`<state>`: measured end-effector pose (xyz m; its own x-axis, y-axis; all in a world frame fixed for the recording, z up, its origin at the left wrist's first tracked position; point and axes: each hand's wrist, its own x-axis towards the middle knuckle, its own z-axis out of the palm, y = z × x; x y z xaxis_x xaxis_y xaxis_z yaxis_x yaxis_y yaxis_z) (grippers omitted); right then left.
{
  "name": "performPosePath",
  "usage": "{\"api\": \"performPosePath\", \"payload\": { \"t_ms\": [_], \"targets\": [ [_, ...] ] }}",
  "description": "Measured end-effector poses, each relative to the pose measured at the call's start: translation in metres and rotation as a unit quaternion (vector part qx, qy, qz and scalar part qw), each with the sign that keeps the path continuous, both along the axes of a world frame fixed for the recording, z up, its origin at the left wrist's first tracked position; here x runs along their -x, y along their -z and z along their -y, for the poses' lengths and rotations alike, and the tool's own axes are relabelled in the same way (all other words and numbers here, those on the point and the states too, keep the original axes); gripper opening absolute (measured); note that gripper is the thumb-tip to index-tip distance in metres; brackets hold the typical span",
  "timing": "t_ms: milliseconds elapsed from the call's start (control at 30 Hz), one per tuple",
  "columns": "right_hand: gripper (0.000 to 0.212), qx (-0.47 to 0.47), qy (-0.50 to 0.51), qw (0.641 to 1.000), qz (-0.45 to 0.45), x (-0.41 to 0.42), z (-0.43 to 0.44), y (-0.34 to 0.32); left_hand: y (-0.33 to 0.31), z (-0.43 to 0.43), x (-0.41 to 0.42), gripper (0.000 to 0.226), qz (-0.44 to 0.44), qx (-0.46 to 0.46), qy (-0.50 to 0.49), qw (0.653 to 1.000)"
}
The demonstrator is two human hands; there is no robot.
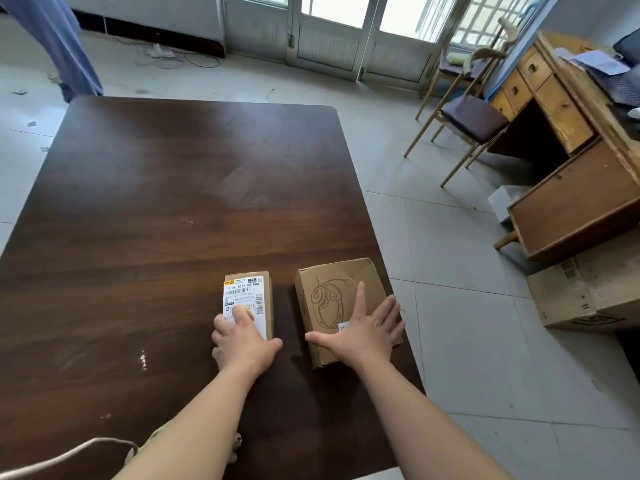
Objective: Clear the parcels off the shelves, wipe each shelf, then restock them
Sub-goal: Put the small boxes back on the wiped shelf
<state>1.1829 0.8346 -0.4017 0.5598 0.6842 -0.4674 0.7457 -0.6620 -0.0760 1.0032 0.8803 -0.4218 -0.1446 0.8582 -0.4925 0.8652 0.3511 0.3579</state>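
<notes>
Two parcels lie apart, side by side, near the counter's [156,202] right front edge. Our left hand [242,344] grips the labelled parcel [254,296], fingers [242,315] curled round its near end. Our right hand [363,332] rests flat on the headset-printed parcel [332,289], fingers spread straight.

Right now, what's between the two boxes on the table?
Just bare dark table between the labelled box and the headphone-picture box, seen in the head view.

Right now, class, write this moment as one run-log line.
place: dark table | left hand: grips labelled parcel | right hand: fingers spread flat on headset-print box | parcels: side by side, apart
</notes>
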Motion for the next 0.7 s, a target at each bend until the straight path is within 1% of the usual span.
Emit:
{"api": "performPosePath", "payload": {
  "t_ms": [167, 333, 500, 700],
  "targets": [
    [0.146, 0.056, 0.013, 0.998, -0.013, -0.003, -0.004, 0.007, -0.011, 0.005, 0.004, 0.066, 0.047, -0.04, -0.012, 0.998],
    [0.142, 0.069, -0.015, 0.997, -0.005, -0.005, -0.007, 0.009, -0.019, 0.011, 0.007, 0.064, 0.067, -0.068, -0.02, 0.995],
    [0.133, 0.053, -0.033, 0.998, -0.001, -0.004, -0.007, 0.007, -0.025, 0.015, 0.01, 0.064, 0.06, -0.08, -0.028, 0.995],
    [0.129, -0.014, -0.08, 0.997, -0.004, 0.009, -0.013, -0.006, -0.037, 0.018, 0.016, 0.063, 0.049, -0.109, -0.065, 0.991]
  ]
}}
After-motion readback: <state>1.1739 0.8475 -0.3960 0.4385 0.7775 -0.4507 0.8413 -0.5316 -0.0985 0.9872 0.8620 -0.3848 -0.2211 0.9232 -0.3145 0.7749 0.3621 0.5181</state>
